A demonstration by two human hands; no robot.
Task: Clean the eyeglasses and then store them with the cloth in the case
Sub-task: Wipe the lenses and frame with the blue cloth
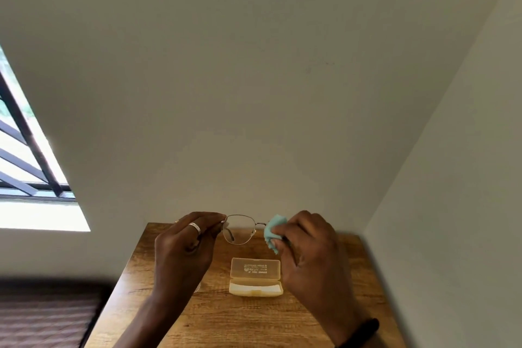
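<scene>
Thin metal-framed eyeglasses (pixel 239 229) hang in the air above the table. My left hand (pixel 186 243) pinches their left end; a ring sits on one finger. My right hand (pixel 308 246) presses a light blue cloth (pixel 273 233) around the right lens, which the cloth and fingers hide. Below the glasses, a translucent yellow case (pixel 255 277) lies open on the wooden table (pixel 226 316), its lid tipped back away from me.
The table stands in a corner, with white walls behind it and to the right. A barred window (pixel 25 155) is at the left. A dark striped surface (pixel 42 319) lies beyond the table's left edge. A black band circles my right wrist.
</scene>
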